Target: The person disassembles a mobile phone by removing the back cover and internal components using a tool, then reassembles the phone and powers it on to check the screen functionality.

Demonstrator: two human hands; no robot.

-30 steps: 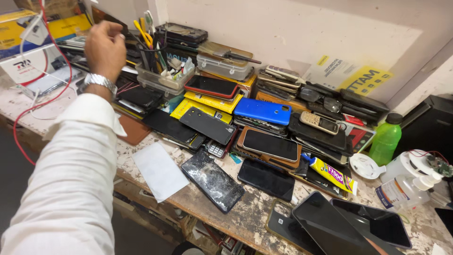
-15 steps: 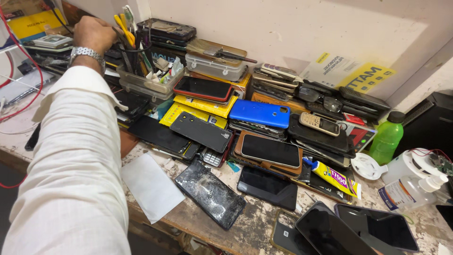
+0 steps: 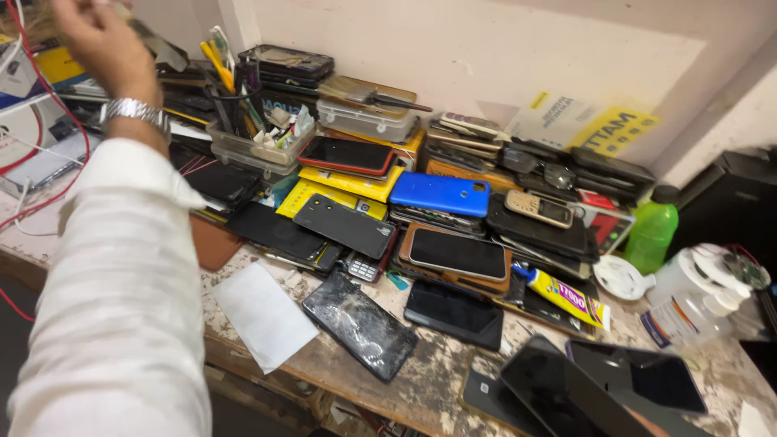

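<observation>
My left hand (image 3: 104,42) is raised at the far top left, blurred, above a cluttered shelf of boxes and wires. A silver wristwatch (image 3: 133,110) sits on the wrist and a white sleeve (image 3: 121,299) fills the left side. The fingers are blurred, so whether they hold anything cannot be made out. Nearest to the hand is a clear plastic tub (image 3: 257,149) with pens and small tools. My right hand is out of sight.
A worn workbench (image 3: 437,376) carries a heap of phones: a blue one (image 3: 441,194), a red-edged one (image 3: 346,155), a cracked black one (image 3: 360,324). Also here are a white sheet (image 3: 263,314), a glue tube (image 3: 565,295), a green bottle (image 3: 651,231) and red wires (image 3: 36,142).
My left hand has moved further up and left, away from the tool tub. The view has shifted closer to the phone pile.
</observation>
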